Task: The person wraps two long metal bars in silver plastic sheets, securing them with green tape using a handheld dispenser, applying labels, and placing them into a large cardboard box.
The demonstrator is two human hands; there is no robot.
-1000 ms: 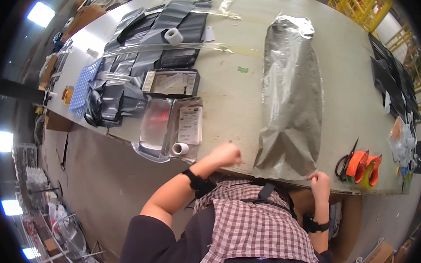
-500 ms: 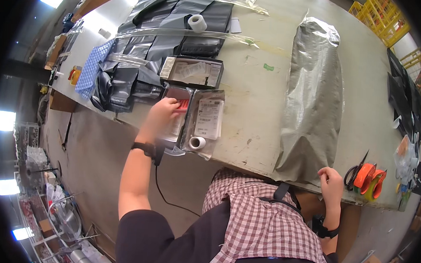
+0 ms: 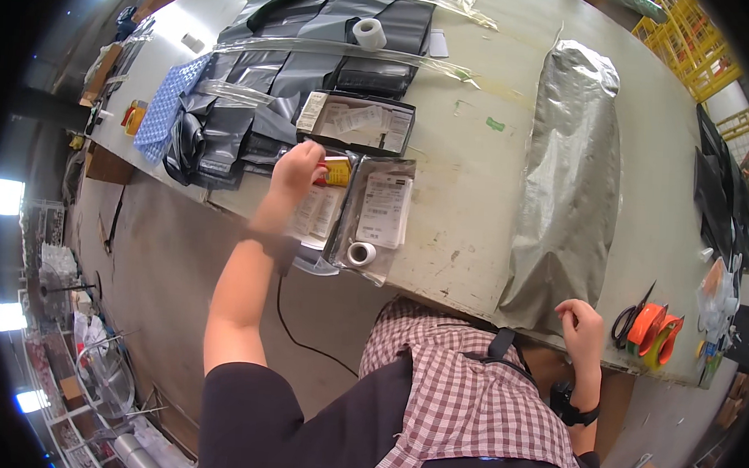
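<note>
Lamp glare at left, black rim around

Ceiling lamps burn out to white; the pale tabletop is bright, glaring at upper left. The silver foil bag glints. Blur smears the left wristband — fisheye distortion bows the table's edges.

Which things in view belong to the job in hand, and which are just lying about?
Apparently in use:
- red-and-yellow item, at the left hand
- silver bag, its near edge by the right hand

Apparently just lying about:
- black scissors
- blue patterned sheet
- dark plastic sheeting
</note>
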